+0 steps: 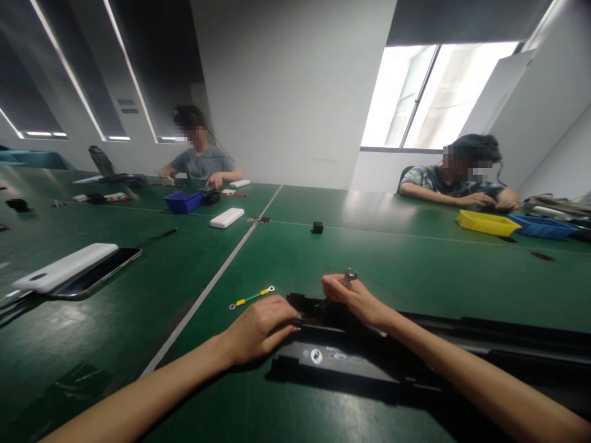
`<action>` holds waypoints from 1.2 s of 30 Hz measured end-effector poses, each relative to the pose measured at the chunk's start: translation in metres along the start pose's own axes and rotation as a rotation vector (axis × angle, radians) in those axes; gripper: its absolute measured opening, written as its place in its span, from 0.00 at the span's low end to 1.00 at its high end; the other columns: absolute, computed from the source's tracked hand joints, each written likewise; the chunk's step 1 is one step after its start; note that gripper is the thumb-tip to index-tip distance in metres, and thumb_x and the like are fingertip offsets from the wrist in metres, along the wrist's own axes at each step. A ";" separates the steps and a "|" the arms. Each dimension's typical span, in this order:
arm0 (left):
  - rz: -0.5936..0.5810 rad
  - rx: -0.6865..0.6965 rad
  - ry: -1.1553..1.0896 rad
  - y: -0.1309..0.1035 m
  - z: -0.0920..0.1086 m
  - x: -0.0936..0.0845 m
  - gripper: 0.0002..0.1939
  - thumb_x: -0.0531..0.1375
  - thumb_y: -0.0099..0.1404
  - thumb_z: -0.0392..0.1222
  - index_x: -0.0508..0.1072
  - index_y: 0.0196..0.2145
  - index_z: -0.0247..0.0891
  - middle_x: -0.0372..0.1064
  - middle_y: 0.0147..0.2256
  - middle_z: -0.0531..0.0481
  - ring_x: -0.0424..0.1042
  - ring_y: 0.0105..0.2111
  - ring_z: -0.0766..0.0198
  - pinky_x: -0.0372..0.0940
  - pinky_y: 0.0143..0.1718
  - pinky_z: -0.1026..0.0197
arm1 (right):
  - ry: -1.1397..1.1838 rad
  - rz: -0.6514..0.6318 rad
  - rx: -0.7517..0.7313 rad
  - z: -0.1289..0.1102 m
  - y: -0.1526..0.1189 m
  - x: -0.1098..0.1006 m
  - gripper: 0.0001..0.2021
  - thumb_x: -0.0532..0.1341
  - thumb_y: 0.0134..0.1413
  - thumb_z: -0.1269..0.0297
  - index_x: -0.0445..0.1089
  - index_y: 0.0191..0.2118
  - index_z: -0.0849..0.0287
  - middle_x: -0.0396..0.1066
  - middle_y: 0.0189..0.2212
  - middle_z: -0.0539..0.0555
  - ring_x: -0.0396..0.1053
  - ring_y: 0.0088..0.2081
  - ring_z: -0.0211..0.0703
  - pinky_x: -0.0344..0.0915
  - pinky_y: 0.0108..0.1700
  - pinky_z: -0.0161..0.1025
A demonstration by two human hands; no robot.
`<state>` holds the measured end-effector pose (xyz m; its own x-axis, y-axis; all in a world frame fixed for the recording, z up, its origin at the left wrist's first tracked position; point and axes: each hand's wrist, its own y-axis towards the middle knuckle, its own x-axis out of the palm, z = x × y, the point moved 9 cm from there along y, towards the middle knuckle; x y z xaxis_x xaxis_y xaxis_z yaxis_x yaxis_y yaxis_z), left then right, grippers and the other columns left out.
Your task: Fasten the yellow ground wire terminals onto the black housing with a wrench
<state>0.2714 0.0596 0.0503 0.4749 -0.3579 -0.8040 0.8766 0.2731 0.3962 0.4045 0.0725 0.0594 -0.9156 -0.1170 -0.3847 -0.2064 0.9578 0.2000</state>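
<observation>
A long black metal housing, open like a trough, lies on the green table from the middle to the right edge. My left hand is closed at its left end, thumb and fingers pinched over the rim. What the fingertips touch inside is dark and hard to make out. My right hand grips a wrench; one open jaw sticks up above the fist and the lower end reaches down into the housing. Just beyond my left hand lies a short green wire with yellow sleeves and ring lugs at both ends.
A white power bank and a phone lie at left on the green table. Farther off are a white box, a small black block, a blue bin and a yellow bin. Two people sit across the table.
</observation>
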 end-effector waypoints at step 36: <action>-0.034 -0.013 -0.040 -0.002 -0.004 0.003 0.10 0.51 0.70 0.38 0.68 0.45 0.36 0.69 0.39 0.45 0.66 0.40 0.59 0.62 0.43 0.57 | 0.073 0.039 -0.012 -0.004 -0.001 -0.003 0.27 0.50 0.55 0.40 0.54 0.19 0.59 0.48 0.17 0.45 0.45 0.20 0.32 0.46 0.24 0.34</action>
<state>0.2708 0.0618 0.0448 0.4479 -0.4025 -0.7984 0.8912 0.2721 0.3628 0.4063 0.0711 0.0645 -0.9456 -0.0983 -0.3101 -0.1734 0.9589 0.2246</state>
